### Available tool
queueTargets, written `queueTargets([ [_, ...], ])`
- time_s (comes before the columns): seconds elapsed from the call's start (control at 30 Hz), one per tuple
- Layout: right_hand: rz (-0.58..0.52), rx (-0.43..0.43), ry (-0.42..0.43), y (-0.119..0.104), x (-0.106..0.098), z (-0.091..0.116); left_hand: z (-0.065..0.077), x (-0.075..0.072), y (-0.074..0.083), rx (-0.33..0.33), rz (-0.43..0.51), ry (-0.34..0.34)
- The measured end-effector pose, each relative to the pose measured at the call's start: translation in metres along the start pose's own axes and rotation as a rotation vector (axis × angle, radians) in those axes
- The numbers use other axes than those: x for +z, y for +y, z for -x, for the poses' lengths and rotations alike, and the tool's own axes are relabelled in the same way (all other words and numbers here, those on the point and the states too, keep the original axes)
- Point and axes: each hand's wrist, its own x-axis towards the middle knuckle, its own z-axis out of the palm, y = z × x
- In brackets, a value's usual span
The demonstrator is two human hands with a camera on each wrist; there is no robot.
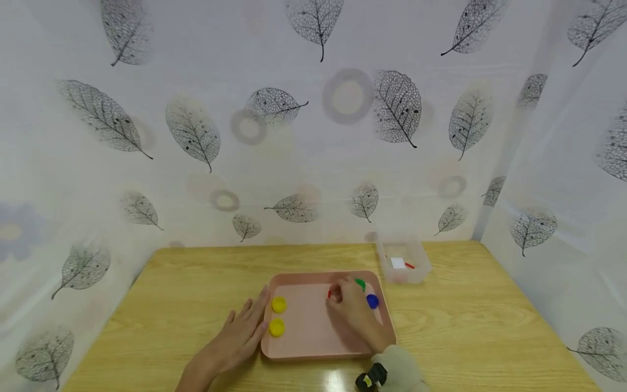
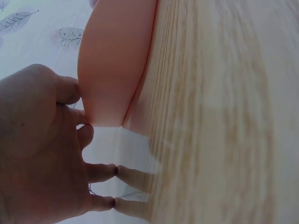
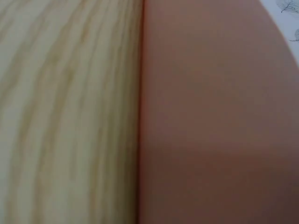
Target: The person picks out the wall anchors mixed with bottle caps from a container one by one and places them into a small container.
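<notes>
A pink tray [image 1: 306, 343] lies on the wooden table. Against its left edge rest the straight fingers of my left hand [image 1: 237, 335]; in the left wrist view this hand [image 2: 42, 149] touches the tray's outer wall [image 2: 114, 60]. Over the right half of the tray, my right hand [image 1: 350, 307] pinches a small red piece [image 1: 330, 294], mostly hidden by the fingers. Two yellow discs [image 1: 278, 304] sit along the tray's left side. Close beyond the right hand are a green disc [image 1: 360, 285], partly covered, and a blue disc [image 1: 373, 301].
A clear plastic box [image 1: 416, 267] stands behind the tray to the right, holding a white square [image 1: 398, 263] and a small red stick [image 1: 409, 265]. Leaf-patterned sheeting [image 1: 313, 163] rises behind the table [image 1: 465, 316]. The right wrist view shows only tray wall [image 3: 215, 93], tabletop and a bit of sheeting.
</notes>
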Motion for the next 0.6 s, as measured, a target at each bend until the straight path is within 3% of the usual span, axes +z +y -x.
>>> queueTargets([
  [0.2, 0.034, 0.053, -0.011, -0.0022, 0.0042, -0.0005, 0.0001, 0.0009, 0.0004, -0.005, -0.006, -0.001],
  [0.6, 0.051, -0.040, -0.048, -0.0046, 0.0036, 0.0021, -0.0011, 0.0008, 0.0011, -0.007, 0.015, -0.018],
])
